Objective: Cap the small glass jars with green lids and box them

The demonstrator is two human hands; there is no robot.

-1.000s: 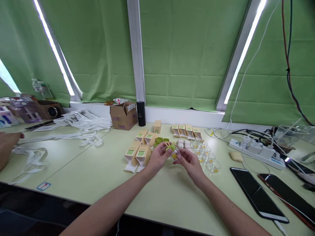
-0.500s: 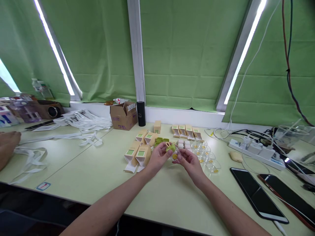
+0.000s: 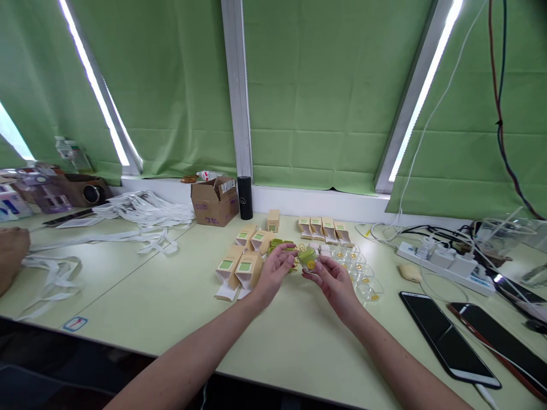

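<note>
In my right hand (image 3: 337, 280), pinched between thumb and fingers, is a small green-and-clear plastic case (image 3: 307, 258) with a loop on top and a round yellow mark on its side. My left hand (image 3: 274, 272) is just left of the case, its thumb and fingers apart and nothing seen between them. Partly hidden behind my left fingers are small green pieces (image 3: 277, 244). To the right of my right hand stand several clear cups (image 3: 366, 280) with yellow marks. White small pieces (image 3: 325, 249) sit behind the case.
Open tan boxes (image 3: 249, 269) with green labels stand left of my hands, and another row of boxes (image 3: 328, 229) is behind. A cardboard carton (image 3: 215, 202) and black bottle (image 3: 245, 197) are farther back. Phones (image 3: 448, 339) and a power strip (image 3: 447, 266) lie right. Another person's hand (image 3: 12, 256) is at far left.
My left hand has let go of the case and its fingers have spread. My right hand keeps the case, which has shifted slightly right, and its green part now sits lower in the clear part.
</note>
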